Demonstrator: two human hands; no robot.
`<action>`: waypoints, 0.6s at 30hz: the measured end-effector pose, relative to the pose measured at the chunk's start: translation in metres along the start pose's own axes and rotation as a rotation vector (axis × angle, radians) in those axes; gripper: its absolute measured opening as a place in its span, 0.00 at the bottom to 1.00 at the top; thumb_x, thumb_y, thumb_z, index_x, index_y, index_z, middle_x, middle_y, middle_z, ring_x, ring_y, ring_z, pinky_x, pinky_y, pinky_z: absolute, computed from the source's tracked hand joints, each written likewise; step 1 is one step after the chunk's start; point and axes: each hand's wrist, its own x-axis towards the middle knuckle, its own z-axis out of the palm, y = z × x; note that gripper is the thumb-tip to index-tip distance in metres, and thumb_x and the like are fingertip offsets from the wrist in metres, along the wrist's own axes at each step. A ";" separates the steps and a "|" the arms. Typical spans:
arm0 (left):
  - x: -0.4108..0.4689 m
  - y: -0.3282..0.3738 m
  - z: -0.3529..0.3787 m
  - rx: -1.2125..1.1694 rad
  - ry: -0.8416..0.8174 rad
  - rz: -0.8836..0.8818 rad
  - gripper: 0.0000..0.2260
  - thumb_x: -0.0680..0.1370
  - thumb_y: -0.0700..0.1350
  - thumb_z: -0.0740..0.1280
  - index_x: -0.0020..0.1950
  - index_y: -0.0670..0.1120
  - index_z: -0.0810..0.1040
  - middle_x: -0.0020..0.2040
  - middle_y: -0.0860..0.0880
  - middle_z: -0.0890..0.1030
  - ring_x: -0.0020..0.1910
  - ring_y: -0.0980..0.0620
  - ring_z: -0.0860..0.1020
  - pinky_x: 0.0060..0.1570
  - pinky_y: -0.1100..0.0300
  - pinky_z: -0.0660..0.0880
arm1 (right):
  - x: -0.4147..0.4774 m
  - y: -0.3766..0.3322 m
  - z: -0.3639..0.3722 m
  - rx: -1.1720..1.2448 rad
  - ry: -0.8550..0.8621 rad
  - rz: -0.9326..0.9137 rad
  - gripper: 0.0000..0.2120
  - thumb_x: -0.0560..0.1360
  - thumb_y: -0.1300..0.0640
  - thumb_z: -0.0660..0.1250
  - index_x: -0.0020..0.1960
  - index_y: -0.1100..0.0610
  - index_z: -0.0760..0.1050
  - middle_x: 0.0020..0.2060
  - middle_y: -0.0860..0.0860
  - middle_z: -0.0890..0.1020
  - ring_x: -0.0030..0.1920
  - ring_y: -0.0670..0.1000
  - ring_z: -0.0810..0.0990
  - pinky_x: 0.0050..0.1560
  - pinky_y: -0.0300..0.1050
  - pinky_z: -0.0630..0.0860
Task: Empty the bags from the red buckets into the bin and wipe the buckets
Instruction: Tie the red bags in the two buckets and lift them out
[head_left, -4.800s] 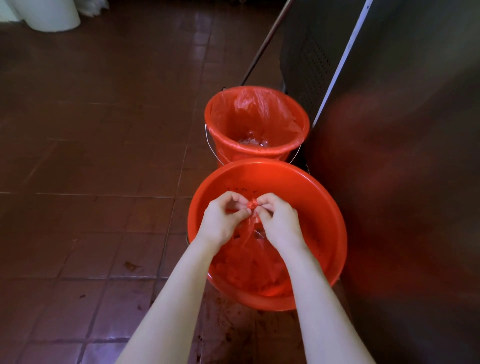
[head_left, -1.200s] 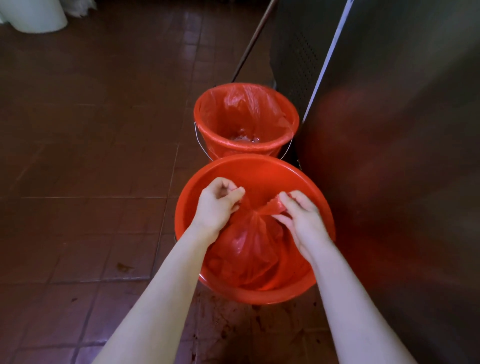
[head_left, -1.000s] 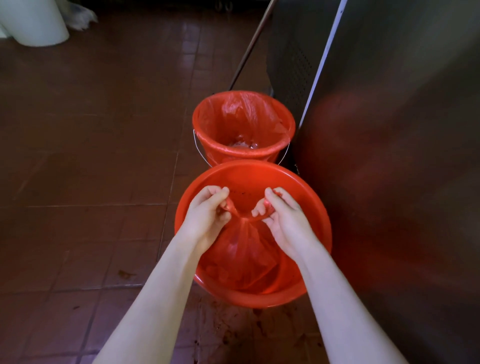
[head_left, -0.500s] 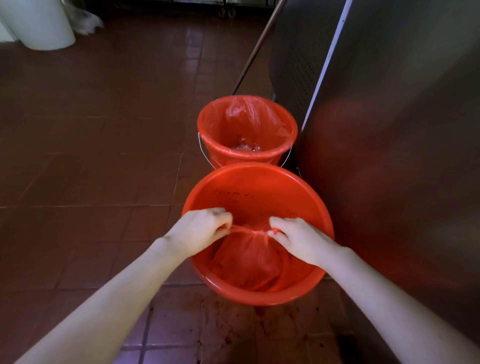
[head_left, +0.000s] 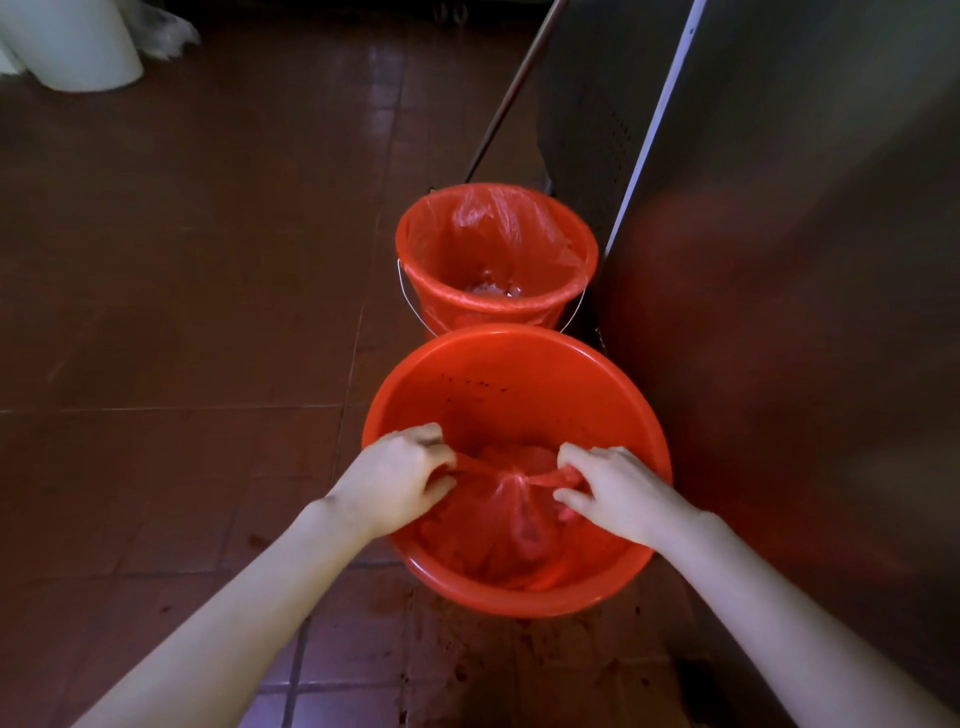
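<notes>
- Steel cabinet side (head_left: 805, 260), right of frame: flat, brushed, dull sheen, red glow reflected. A swung bag could smear it, since the near bucket stands just beside it.
- Floor tiles (head_left: 182, 312): dark brown, glossy, with spatter stains at lower centre. Judged risk: drips from a torn bag would make footing slick.
- Near red bucket (head_left: 519, 374), lower centre: wide, round, smooth moulded plastic, dark specks on the far inner wall. Looks light; may lift or tip if the film clings.
- Far red bucket (head_left: 467, 312), centre: tapered, wire bail, thin liner folded over the rim, pale residue at the bottom. Not yet emptied.
- Red bag (head_left: 509, 525): inside the near bucket; thin, translucent, crinkled film, neck gathered into a twisted strand. Too hard a pull could tear the film or slip the knot, spilling the contents.
- Left hand (head_left: 395, 483): fingers curled, pinching the strand's left end.
- Right hand (head_left: 618, 493): fingers curled, pinching the right end.
- Bin: cannot tell which object it is.
</notes>
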 end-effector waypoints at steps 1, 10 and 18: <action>-0.003 0.002 0.003 -0.001 -0.019 -0.018 0.12 0.78 0.50 0.66 0.60 0.51 0.80 0.57 0.52 0.76 0.57 0.51 0.76 0.59 0.55 0.72 | -0.004 0.003 0.002 0.013 0.040 0.005 0.10 0.75 0.45 0.67 0.54 0.46 0.71 0.53 0.44 0.78 0.59 0.51 0.77 0.60 0.45 0.67; -0.039 0.044 0.012 -0.298 -0.301 0.045 0.21 0.70 0.62 0.71 0.59 0.55 0.79 0.56 0.56 0.79 0.56 0.56 0.77 0.56 0.58 0.73 | -0.047 0.025 0.013 0.363 0.355 0.620 0.31 0.74 0.58 0.70 0.74 0.57 0.65 0.70 0.57 0.71 0.65 0.59 0.74 0.66 0.53 0.71; -0.065 0.027 0.009 -0.290 -0.274 0.028 0.15 0.71 0.57 0.73 0.54 0.54 0.82 0.50 0.57 0.79 0.51 0.56 0.76 0.53 0.54 0.73 | -0.035 0.002 0.014 0.459 0.424 0.515 0.28 0.73 0.58 0.73 0.72 0.55 0.69 0.67 0.52 0.75 0.58 0.54 0.81 0.60 0.44 0.73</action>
